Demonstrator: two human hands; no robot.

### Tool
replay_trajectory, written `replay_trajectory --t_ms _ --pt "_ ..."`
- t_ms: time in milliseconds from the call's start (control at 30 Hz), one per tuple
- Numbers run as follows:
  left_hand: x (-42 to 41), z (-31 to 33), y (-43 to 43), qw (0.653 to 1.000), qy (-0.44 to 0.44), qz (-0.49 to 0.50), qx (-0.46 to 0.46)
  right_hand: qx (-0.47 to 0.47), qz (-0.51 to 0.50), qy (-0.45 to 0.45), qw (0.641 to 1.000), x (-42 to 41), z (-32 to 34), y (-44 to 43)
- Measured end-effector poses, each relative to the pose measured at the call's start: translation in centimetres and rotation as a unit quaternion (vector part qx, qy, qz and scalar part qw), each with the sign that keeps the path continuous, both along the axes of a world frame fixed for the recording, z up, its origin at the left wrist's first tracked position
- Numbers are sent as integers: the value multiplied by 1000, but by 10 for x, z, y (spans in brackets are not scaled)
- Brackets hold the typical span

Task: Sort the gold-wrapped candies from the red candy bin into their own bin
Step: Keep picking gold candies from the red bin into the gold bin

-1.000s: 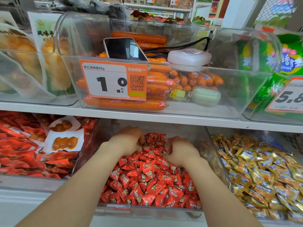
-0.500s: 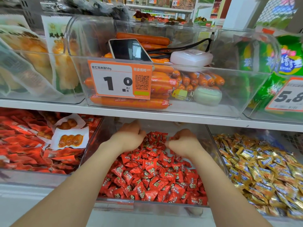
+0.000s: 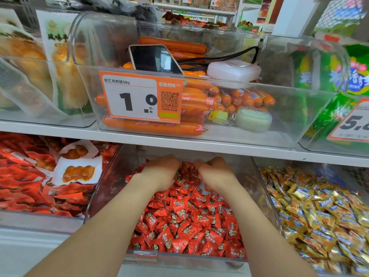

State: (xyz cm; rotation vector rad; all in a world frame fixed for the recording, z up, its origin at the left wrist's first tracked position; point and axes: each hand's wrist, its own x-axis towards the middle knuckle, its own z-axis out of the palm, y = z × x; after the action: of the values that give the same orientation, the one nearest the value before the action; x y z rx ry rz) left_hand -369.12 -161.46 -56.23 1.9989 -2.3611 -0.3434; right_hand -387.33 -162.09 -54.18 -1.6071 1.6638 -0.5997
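A clear bin [image 3: 111, 186] on the lower shelf is heaped with red-wrapped candies [image 3: 185, 220]. Only red wrappers show on the heap's surface. Both of my hands are deep at the back of this bin, under the shelf above. My left hand [image 3: 161, 172] lies knuckles-up with its fingers curled down into the candies. Close beside it, my right hand [image 3: 216, 175] is also curled, fingertips buried in the heap. What the fingers hold is hidden. To the right, a neighbouring bin [image 3: 266, 196] holds the gold-wrapped candies [image 3: 319, 212].
The white shelf edge [image 3: 199, 143] hangs just above my hands. On it stands a clear bin of orange sausages [image 3: 191, 108] with a price tag [image 3: 139, 96], a phone [image 3: 153, 58] and a white case [image 3: 233, 70]. Red snack packets [image 3: 26, 176] fill the lower left bin.
Both hands have pushed further back into the red candy bin and come closer together. The view has moved nearer to the shelf.
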Motion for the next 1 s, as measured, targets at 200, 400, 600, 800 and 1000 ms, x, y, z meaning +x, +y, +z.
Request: replay_trajectory --t_ms 200,400,600,800,1000 --pt "-7 -7 -4 999 -41 -19 15 -64 162 215 961 2 -18 -9" --pt "-6 -8 2 1000 -25 -4 12 -44 214 290 932 7 -26 -11" --pt "1 2 9 1000 17 14 5 -58 227 336 912 13 -33 -18" --pt "11 21 17 987 140 72 -33 -128 210 336 909 14 -32 -13" --pt "18 34 37 966 227 114 -53 -40 213 258 942 6 -15 -6"
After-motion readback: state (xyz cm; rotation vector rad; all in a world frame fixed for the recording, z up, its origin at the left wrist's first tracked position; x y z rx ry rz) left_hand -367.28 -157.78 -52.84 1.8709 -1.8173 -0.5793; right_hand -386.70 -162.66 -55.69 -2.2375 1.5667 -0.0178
